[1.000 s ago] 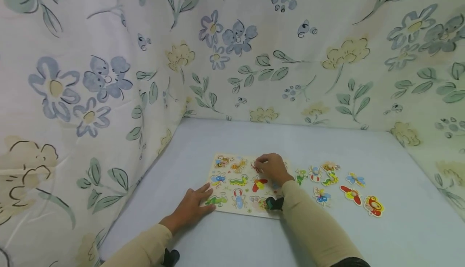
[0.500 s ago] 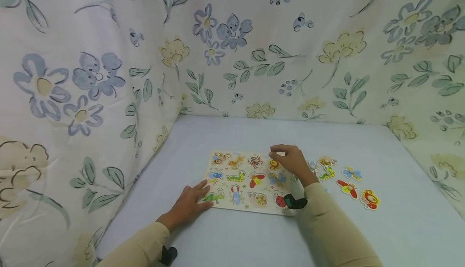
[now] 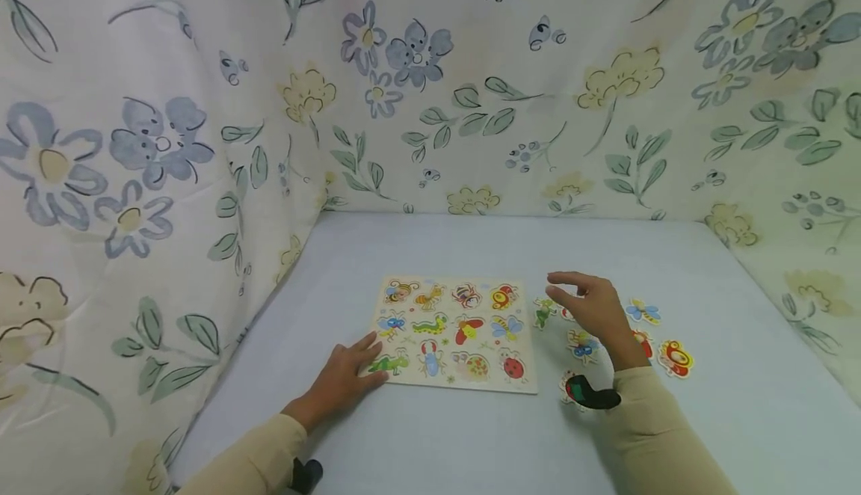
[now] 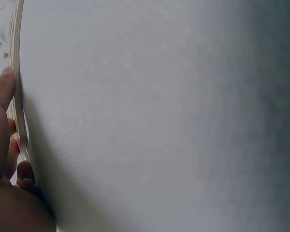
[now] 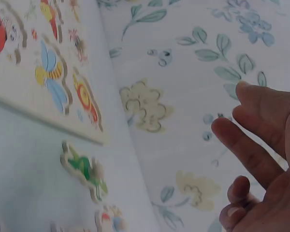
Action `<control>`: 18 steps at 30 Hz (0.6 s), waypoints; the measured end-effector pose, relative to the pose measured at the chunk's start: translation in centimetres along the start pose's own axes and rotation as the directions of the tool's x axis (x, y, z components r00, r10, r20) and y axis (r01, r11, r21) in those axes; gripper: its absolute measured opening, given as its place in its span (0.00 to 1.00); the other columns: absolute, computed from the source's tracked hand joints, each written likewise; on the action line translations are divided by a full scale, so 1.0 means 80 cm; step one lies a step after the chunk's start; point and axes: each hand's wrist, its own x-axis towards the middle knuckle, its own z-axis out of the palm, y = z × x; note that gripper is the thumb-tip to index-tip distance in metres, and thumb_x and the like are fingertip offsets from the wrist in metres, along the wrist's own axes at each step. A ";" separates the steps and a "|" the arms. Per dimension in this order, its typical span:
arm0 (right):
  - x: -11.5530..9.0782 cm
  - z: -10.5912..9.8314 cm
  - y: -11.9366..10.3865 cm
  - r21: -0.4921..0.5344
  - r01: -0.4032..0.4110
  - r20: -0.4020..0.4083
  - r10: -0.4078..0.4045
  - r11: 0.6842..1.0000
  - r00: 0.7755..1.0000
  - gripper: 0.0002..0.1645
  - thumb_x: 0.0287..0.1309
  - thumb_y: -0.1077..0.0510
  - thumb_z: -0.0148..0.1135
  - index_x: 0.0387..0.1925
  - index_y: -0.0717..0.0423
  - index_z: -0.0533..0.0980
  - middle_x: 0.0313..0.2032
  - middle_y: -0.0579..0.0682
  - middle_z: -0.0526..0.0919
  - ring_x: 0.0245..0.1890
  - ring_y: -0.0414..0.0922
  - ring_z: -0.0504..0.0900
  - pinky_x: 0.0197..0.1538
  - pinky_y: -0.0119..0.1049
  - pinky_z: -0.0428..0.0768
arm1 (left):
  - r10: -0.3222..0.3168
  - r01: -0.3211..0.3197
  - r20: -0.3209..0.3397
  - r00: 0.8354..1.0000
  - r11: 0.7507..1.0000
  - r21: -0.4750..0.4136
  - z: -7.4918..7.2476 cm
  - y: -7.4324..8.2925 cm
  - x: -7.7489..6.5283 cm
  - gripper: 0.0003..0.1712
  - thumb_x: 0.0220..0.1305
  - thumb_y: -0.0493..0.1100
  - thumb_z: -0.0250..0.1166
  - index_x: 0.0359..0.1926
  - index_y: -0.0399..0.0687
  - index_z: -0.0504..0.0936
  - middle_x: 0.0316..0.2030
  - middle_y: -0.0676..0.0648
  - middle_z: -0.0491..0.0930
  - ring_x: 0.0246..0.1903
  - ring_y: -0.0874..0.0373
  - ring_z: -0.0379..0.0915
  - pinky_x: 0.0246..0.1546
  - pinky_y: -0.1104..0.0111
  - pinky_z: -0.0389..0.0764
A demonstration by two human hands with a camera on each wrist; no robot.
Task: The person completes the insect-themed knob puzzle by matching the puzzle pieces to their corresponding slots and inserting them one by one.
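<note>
A wooden peg-style insect puzzle board [image 3: 451,386] lies flat on the table, with insect pictures in rows. My left hand [image 3: 343,375] rests at its lower left corner, fingers along the left side and thumb at the front edge; the left wrist view shows the thumb [image 4: 5,89] against the board's edge. To the right of the board, my right hand [image 3: 595,315] hovers over loose insect pieces, thumb and index finger apart with nothing between them. Near its fingertips lies a green grasshopper piece [image 3: 543,314]. A blue fly piece [image 3: 582,347] lies below the hand, and others are partly hidden behind it.
Further right lie a dragonfly piece [image 3: 643,312] and a red-and-yellow butterfly piece [image 3: 676,359]. A black wrist strap part [image 3: 592,394] covers some of another piece [image 3: 568,389]. Floral cloth [image 3: 471,143] hangs behind and left of the white table [image 3: 430,443].
My right hand has moved right, off the board to above the loose pieces, uncovering the board's right columns. The left hand stays at the board's corner. The head view has shifted slightly.
</note>
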 end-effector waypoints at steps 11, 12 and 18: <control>-0.044 -0.049 0.034 -0.050 -0.122 -0.132 0.114 0.991 0.985 0.28 0.62 0.42 0.62 0.53 0.59 0.80 0.57 0.62 0.77 0.55 0.62 0.67 0.48 0.58 0.65 | -0.013 0.013 0.000 1.000 1.000 -0.006 -0.002 0.003 -0.003 0.36 0.58 0.55 0.70 0.64 0.45 0.73 0.69 0.52 0.62 0.37 0.59 0.58 0.37 0.64 0.63; -0.048 -0.053 0.038 -0.048 -0.132 -0.144 0.124 0.990 0.982 0.28 0.62 0.42 0.62 0.53 0.59 0.80 0.57 0.62 0.77 0.54 0.61 0.67 0.46 0.57 0.65 | -0.013 0.013 -0.002 1.000 1.000 -0.006 -0.002 0.004 -0.003 0.36 0.58 0.55 0.70 0.64 0.45 0.73 0.69 0.52 0.62 0.37 0.59 0.58 0.37 0.65 0.63; -0.069 -0.072 0.059 0.002 -0.212 -0.179 0.209 0.977 0.961 0.29 0.61 0.43 0.64 0.53 0.62 0.79 0.58 0.64 0.75 0.58 0.62 0.65 0.51 0.60 0.65 | 0.002 -0.002 -0.013 1.000 1.000 -0.010 -0.001 0.003 -0.002 0.36 0.58 0.55 0.70 0.63 0.44 0.74 0.69 0.51 0.63 0.36 0.59 0.58 0.36 0.64 0.63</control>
